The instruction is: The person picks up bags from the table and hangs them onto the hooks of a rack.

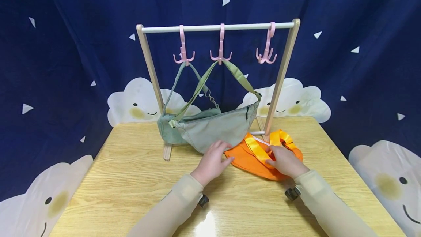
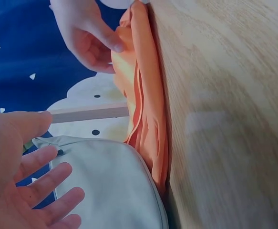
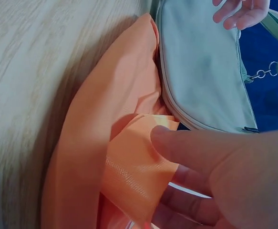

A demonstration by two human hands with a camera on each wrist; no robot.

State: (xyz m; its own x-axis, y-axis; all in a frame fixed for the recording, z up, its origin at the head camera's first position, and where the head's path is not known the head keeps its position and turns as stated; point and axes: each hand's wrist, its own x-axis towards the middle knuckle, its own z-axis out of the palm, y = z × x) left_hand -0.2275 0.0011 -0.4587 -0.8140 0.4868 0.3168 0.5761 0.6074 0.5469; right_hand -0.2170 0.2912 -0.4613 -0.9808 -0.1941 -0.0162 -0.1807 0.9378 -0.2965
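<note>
An orange bag (image 1: 248,160) lies on the table at the right foot of the rack, its shiny strap (image 1: 258,151) looped on top. My right hand (image 1: 286,160) pinches that strap, thumb (image 3: 169,143) on the near face and fingers behind it. My left hand (image 1: 213,160) hovers in front of the grey-green bag (image 1: 217,125), fingers spread and holding nothing, as the left wrist view also shows. That bag hangs by its green strap from the middle pink hook (image 1: 221,46). Behind it, a teal bag (image 1: 169,131) hangs from the left hook (image 1: 183,48).
A wooden rack with a white rail (image 1: 204,28) stands at the back of the table (image 1: 131,178). The right pink hook (image 1: 267,46) holds no bag. The rack's left foot (image 1: 167,152) points toward me. A dark blue curtain (image 1: 98,28) hangs behind.
</note>
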